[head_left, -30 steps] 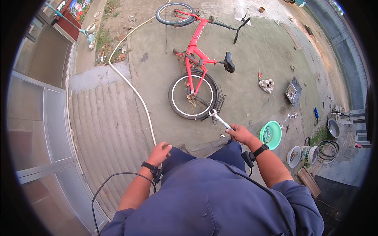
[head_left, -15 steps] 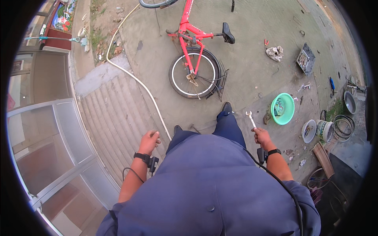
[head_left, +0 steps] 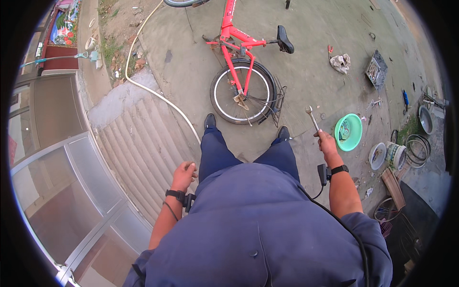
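In my right hand [head_left: 327,143] is a silver open-end wrench [head_left: 312,117], gripped by its lower part with the jaw pointing up and away from me. My left hand [head_left: 183,177] hangs beside my left thigh, fingers loosely curled and a little apart, with nothing visible in it. Ahead of my feet a red bicycle [head_left: 235,52] lies on the concrete, with its black saddle [head_left: 285,39] toward the right. Its near wheel [head_left: 243,92] is just beyond my shoes, and a dark wire rack [head_left: 280,103] is beside that wheel. Neither hand touches the bicycle.
Right of my right hand stands a green basin [head_left: 348,132] with small parts inside. Beyond are a grey tray [head_left: 376,70], a crumpled rag [head_left: 340,63], a white bucket [head_left: 396,156] and coiled tyres [head_left: 418,150]. A pale hose [head_left: 165,99] crosses the ground at left, near glazed doors [head_left: 67,177].
My left foot has come forward beside the right, nearer the bicycle wheel. My right hand has moved forward and slightly right with the wrench. The left hand stays beside the thigh.
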A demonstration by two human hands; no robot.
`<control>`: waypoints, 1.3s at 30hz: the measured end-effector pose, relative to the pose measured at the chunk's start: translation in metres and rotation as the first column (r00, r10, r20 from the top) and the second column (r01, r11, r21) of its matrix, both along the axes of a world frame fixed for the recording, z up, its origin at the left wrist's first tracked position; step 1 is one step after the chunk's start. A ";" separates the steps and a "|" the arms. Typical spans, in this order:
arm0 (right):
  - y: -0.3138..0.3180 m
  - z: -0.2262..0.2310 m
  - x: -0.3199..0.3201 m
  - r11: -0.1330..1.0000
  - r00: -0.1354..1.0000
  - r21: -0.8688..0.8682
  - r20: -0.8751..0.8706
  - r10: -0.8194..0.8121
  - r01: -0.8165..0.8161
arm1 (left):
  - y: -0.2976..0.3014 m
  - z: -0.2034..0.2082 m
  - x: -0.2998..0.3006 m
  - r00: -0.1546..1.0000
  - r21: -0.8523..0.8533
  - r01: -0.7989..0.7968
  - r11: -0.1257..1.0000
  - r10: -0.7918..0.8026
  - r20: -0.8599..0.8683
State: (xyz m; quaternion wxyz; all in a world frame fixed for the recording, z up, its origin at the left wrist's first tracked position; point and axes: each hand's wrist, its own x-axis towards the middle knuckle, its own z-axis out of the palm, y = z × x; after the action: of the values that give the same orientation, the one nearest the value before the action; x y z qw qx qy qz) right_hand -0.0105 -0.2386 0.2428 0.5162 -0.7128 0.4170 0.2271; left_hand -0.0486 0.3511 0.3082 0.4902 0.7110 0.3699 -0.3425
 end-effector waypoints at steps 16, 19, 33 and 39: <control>0.205 0.016 -0.007 0.985 0.986 -0.048 -0.027 0.166 -0.167 | 0.114 0.006 0.180 0.973 -0.023 0.229 0.973 -0.229 0.001; 0.195 0.010 -0.019 1.000 1.000 0.014 0.000 -0.004 0.004 | 0.092 0.015 0.195 0.968 -0.024 0.249 0.968 -0.249 0.017; 0.234 -0.021 0.024 0.622 0.670 0.291 -0.099 -0.736 0.726 | 0.081 -0.008 0.409 0.901 0.000 0.433 0.902 -0.432 0.048; 0.344 -0.006 0.115 0.322 0.359 0.240 -0.127 -0.925 0.916 | 0.116 -0.020 0.589 0.794 -0.007 0.606 0.795 -0.605 0.051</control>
State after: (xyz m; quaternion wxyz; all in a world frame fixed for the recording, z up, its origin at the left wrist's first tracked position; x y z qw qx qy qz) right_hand 0.1046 0.1055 0.2370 0.6522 -0.2770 0.7028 -0.0629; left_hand 0.5408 0.4674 0.2878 0.3716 0.7940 0.1076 -0.4689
